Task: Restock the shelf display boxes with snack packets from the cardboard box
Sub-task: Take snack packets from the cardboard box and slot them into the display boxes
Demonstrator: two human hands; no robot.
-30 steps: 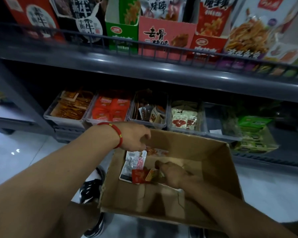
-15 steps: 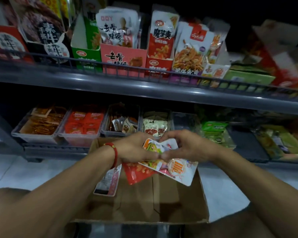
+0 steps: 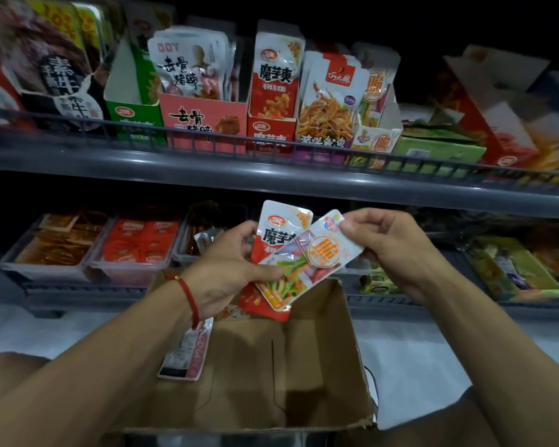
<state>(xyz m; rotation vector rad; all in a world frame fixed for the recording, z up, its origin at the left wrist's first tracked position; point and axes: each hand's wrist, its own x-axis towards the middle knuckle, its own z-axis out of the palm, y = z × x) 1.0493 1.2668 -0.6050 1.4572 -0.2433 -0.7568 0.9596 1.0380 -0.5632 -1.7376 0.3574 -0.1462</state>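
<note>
Right now both hands are raised above the open brown cardboard box [image 3: 271, 366], in front of the lower shelf. The left hand [image 3: 229, 272] has its fingers curled round the lower part of a red-and-white foil snack packet with large black characters [image 3: 276, 233], the thumb also lying across the bottom of a second, white foil packet with an orange round label and pictured green and orange strips [image 3: 307, 262]. The right hand [image 3: 384, 243] pinches that white packet at its upper corner, fingers bent over the edge. The two packets overlap, the white one lying slantwise in front of the red one.

Both packets look thin, light and floppy, with glossy film that would likely slip between dry fingers; a pinch on the flat sealed border seems safer than squeezing the filled middle, which could crush the contents. A corner hold lets a packet swing, so steadying it along one long edge would help when sliding it upright into a box.

On the upper shelf stand matching display boxes: a red cardboard one holding upright red-and-white packets [image 3: 271, 133], and, to its right, a small white cardboard one with the same orange label [image 3: 376, 141]. These look like the likely destinations. One more pale pink-edged packet [image 3: 188, 353] leans on the cardboard box's left wall.
</note>
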